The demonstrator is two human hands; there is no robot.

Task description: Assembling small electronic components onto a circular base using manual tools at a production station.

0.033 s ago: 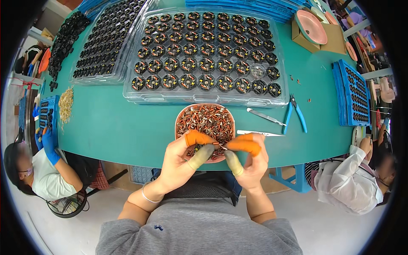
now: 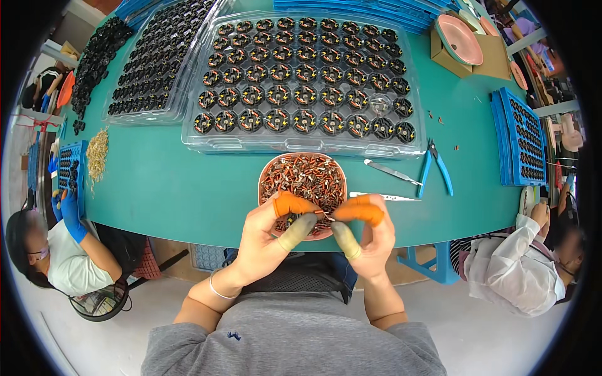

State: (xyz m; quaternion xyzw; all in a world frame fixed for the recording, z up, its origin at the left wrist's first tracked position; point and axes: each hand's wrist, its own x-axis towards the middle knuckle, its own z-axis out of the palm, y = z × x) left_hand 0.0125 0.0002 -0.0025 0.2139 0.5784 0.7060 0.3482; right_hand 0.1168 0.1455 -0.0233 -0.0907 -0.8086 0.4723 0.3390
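The left hand and right hand, wearing orange and pale yellow finger cots, meet over the near part of a pink bowl. A tiny component, orange-red with thin pale ends, sits between their fingertips: the left grip pinches it; whether the right grip clamps its other end cannot be told. Similar parts fill the bowl. Beyond, a clear tray of round black pieces stands on the green desk.

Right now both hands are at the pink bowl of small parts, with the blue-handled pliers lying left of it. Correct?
Wrong side: the head view shows the blue-handled pliers lying right of the pink bowl of small parts. The left hand and right hand are at it.
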